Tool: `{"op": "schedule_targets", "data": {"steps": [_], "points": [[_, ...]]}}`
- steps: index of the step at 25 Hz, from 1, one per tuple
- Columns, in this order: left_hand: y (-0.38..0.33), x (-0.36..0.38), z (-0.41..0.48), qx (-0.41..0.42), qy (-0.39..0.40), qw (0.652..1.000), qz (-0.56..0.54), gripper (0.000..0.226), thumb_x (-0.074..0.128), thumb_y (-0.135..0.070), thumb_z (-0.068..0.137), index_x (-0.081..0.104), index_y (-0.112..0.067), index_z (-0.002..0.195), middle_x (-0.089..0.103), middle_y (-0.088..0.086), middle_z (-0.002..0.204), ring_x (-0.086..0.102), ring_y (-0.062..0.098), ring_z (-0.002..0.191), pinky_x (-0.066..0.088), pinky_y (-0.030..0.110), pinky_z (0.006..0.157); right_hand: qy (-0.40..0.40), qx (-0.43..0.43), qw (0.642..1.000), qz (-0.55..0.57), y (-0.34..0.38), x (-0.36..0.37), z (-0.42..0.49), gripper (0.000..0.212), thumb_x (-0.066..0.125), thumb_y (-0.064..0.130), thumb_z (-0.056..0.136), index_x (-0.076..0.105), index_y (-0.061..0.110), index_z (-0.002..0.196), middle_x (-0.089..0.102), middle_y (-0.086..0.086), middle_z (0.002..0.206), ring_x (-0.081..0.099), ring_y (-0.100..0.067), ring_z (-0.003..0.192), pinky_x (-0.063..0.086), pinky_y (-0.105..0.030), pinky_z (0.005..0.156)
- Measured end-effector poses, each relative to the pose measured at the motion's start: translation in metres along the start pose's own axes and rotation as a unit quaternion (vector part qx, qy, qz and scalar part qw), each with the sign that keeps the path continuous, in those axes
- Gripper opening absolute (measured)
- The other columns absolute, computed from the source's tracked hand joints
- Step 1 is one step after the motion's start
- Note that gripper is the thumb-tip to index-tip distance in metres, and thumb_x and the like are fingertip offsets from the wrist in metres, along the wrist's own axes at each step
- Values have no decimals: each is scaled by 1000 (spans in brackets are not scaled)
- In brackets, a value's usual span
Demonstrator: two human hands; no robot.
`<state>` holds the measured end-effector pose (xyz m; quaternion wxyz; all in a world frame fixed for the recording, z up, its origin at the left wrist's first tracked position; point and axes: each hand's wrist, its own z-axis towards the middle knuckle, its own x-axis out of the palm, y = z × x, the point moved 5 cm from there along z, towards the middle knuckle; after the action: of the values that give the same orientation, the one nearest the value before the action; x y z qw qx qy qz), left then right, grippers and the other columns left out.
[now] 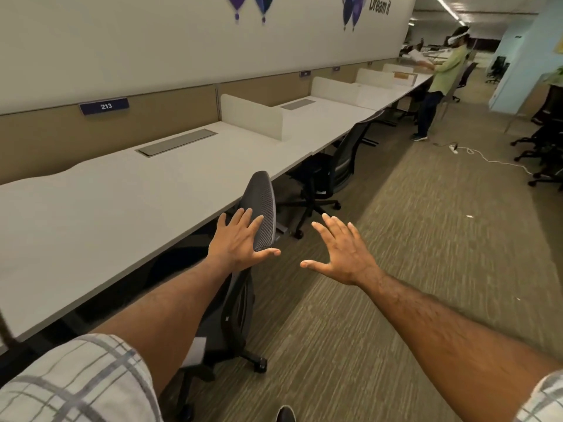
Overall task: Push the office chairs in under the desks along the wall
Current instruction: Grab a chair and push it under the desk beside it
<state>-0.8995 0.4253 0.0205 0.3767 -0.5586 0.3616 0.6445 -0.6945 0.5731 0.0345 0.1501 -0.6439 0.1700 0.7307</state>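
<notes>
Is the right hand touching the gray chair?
No, the right hand is spread open above the carpet, apart from the mesh chair back by the left hand.

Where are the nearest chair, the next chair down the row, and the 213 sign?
nearest chair (262, 204), head view, on its mesh backrest.
next chair (347, 159), head view, on its backrest.
213 sign (104, 106), head view, on the middle of the plate.

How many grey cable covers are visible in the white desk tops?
2. The near cable cover lies right of the 213 sign; the far cable cover lies beyond the first divider. Dividers may hide others.
</notes>
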Motion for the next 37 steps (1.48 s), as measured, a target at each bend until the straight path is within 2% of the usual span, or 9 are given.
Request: {"op": "schedule_targets", "data": {"steps": [5, 10, 15, 20, 26, 29, 31, 34, 37], "points": [[11, 32, 97, -68, 31, 997, -25, 129, -7, -103, 62, 12, -26, 163, 11, 9, 172, 7, 28, 158, 10, 60, 123, 36, -50, 998, -5, -44, 11, 107, 111, 28, 92, 79, 10, 24, 165, -1, -8, 174, -3, -25, 160, 1, -51, 129], [11, 64, 138, -125, 128, 982, -64, 126, 34, -100, 71, 6, -20, 163, 14, 11, 170, 11, 31, 157, 19, 62, 123, 48, -119, 992, 9, -56, 19, 203, 105, 35, 88, 85, 11, 25, 166, -2, -6, 174, -5, -23, 160, 0, -51, 129], [8, 109, 150, -283, 202, 894, -284, 130, 62, -83, 76, -5, -13, 163, 23, 15, 167, 38, 33, 147, 38, 44, 117, 71, -229, 971, 11, -38, 53, 289, 99, 32, 86, 89, 11, 26, 166, 0, -5, 175, -3, -24, 160, -1, -50, 128], [4, 106, 155, -311, 215, 867, -325, 102, 71, -51, 79, 18, -19, 160, 58, 5, 134, 61, 18, 106, 51, 31, 88, 104, -345, 933, 19, -21, 83, 347, 96, 33, 84, 90, 16, 26, 165, 5, -5, 174, 0, -24, 160, -1, -49, 127], [-10, 93, 114, -348, 207, 855, -325, 84, 69, -38, 76, 30, -38, 150, 62, -10, 123, 61, 7, 101, 53, 34, 94, 178, -424, 888, 9, -21, 130, 367, 95, 26, 87, 89, 33, 25, 160, 18, -5, 172, 7, -23, 159, 0, -48, 128], [-16, 87, 84, -380, 189, 850, -311, 82, 67, -42, 77, 28, -47, 148, 59, -13, 134, 59, 8, 111, 48, 36, 101, 191, -465, 864, 4, -10, 135, 365, 108, 13, 97, 79, 57, 23, 144, 53, -3, 152, 37, -23, 147, 14, -51, 126], [-17, 87, 63, -415, 173, 851, -273, 79, 61, -69, 80, 28, -49, 149, 58, -14, 139, 58, 10, 118, 46, 36, 102, 185, -509, 841, -2, -2, 132, 365, 114, 9, 105, 70, 68, 24, 125, 70, 2, 119, 59, -19, 117, 32, -48, 116], [-10, 85, 29, -495, 153, 837, -175, 96, 32, -104, 67, 51, -43, 137, 69, -14, 118, 65, 11, 104, 51, 34, 86, 177, -537, 824, -11, 1, 131, 367, 105, 13, 108, 65, 67, 24, 98, 67, 6, 86, 61, -16, 81, 49, -42, 88], [2, 78, 14, -510, 132, 844, -100, 104, 23, -110, 59, 68, -32, 113, 69, -14, 87, 64, 7, 80, 52, 31, 72, 152, -530, 834, 10, -1, 134, 362, 93, 16, 109, 65, 56, 26, 78, 60, 6, 70, 56, -12, 65, 46, -35, 63]]}}
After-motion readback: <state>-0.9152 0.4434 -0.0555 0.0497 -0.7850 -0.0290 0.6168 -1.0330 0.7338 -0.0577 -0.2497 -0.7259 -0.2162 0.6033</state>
